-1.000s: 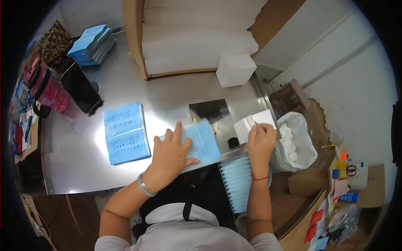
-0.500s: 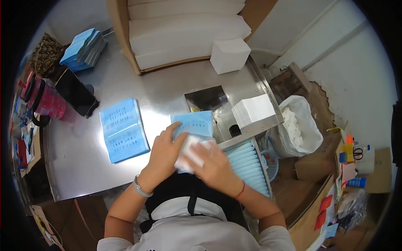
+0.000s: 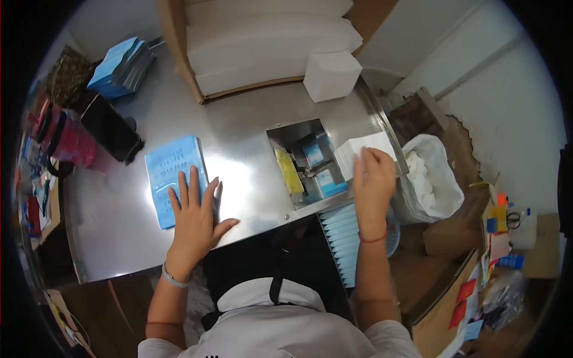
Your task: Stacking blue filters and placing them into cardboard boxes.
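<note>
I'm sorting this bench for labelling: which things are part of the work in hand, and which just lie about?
In hand:
left hand flat on the blue packets
right hand on the white stack

Lying about:
white block
dark bag
white sack

Left of centre, a flat light-blue packet stack with a printed face lies on the steel tabletop. A heap of similar blue packets sits at upper left. In the square recess at centre lie a yellow packet and small blue-and-white packets. A row of pale-blue packets stands lower right of centre.
</note>
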A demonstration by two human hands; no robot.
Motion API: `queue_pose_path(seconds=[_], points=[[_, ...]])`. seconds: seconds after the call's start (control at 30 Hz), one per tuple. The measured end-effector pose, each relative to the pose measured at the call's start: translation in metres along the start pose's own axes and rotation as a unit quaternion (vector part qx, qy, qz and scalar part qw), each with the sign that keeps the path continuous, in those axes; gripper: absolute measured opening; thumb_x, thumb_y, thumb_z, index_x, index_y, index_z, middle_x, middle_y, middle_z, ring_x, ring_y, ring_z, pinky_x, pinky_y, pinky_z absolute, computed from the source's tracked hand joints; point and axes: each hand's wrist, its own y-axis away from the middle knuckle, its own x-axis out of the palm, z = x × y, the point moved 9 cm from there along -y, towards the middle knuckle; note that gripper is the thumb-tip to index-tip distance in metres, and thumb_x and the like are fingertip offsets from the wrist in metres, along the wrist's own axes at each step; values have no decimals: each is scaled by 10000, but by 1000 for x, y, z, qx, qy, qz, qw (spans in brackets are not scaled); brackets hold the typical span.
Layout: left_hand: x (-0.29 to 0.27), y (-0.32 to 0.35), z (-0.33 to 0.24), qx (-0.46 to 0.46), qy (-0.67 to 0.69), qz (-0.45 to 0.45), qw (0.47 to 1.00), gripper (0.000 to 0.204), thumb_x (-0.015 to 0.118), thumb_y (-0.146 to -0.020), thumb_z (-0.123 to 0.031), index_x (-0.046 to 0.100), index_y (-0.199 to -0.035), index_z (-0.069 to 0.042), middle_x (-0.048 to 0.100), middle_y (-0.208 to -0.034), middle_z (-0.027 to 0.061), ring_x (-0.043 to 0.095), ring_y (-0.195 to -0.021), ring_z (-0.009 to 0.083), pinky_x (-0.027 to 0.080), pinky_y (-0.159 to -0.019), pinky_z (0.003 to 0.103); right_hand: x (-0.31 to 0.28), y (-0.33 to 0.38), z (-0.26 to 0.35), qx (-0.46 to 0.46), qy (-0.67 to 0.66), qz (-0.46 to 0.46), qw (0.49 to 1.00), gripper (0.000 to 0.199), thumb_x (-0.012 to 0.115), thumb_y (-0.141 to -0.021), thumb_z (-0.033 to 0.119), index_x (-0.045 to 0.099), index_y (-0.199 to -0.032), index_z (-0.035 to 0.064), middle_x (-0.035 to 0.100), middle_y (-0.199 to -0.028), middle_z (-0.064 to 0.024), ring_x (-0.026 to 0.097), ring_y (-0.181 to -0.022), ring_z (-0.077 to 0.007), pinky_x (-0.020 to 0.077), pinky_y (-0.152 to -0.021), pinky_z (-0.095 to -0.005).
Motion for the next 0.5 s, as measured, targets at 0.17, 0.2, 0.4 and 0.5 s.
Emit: queue_pose_path(seconds=[0.17,0.2,0.4,0.5], points=[[4,7,75,-196,109,-26,974,359,717,-820,-176,582,-1129,-54,511,-1271,227,512,-1099,371,382,-946,464,19,5,-9,-5,21,60,998,193,661,-849,84,693,-1001,-30,595,-970,-125,563,-905,-309,448,-923,-432],[4,10,77,-202,108,-23,973,359,717,-820,-176,582,-1129,-54,511,-1271,227,512,-1099,371,382,-946,464,19,4,-10,-8,18,64,998,193,661,-849,84,693,-1001,-30,595,-970,-125,563,-905,-309,448,-923,-432],[-12,-17,2,-84,143,-84,983,235,733,-796,-161,564,-898,-34,519,-1186,219,501,-1058,407,412,-871,488,9,0,-35,23,-92,125,988,261,629,-820,20,678,-1073,-24,603,-1018,-129,566,-929,-307,441,-901,-412],[12,-24,-91,55,197,-29,978,245,730,-768,-128,592,-942,-25,499,-1284,247,481,-1140,432,409,-879,513,4,-15,-32,-57,-67,113,990,323,636,-794,13,657,-1113,-33,619,-1087,-124,565,-969,-344,426,-914,-407]])
